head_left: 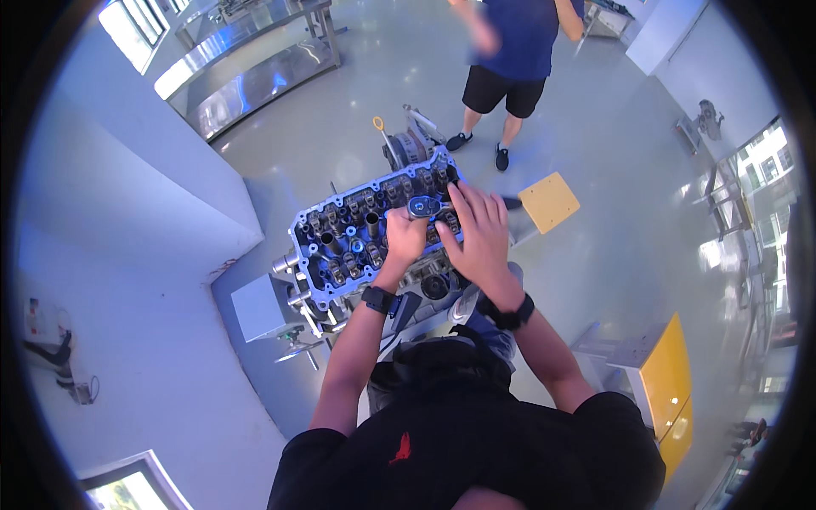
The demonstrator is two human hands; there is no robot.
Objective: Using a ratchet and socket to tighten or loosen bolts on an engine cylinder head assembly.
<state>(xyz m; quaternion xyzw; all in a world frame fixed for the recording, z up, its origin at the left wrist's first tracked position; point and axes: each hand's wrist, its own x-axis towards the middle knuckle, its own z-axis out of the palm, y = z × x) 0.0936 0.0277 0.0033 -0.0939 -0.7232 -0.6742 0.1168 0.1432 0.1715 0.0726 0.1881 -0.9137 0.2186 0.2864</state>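
An engine cylinder head [347,219] with exposed valve gear and round bores stands in front of me on a stand. My left hand [405,238] is closed at the round head of a ratchet wrench [422,206], over the right part of the engine. Just right of it, my right hand [480,234] has its fingers stretched out and the thumb apart, above the engine's right end. Whether its palm touches the ratchet's handle is hidden. The ratchet's lower end is also out of sight.
A person in a blue shirt [525,38] stands beyond the engine. Right of it is a yellow board [550,203]; a yellow cabinet [665,382] stands lower right. A grey box [265,308] is at the engine's left, and a metal bench [263,81] far left.
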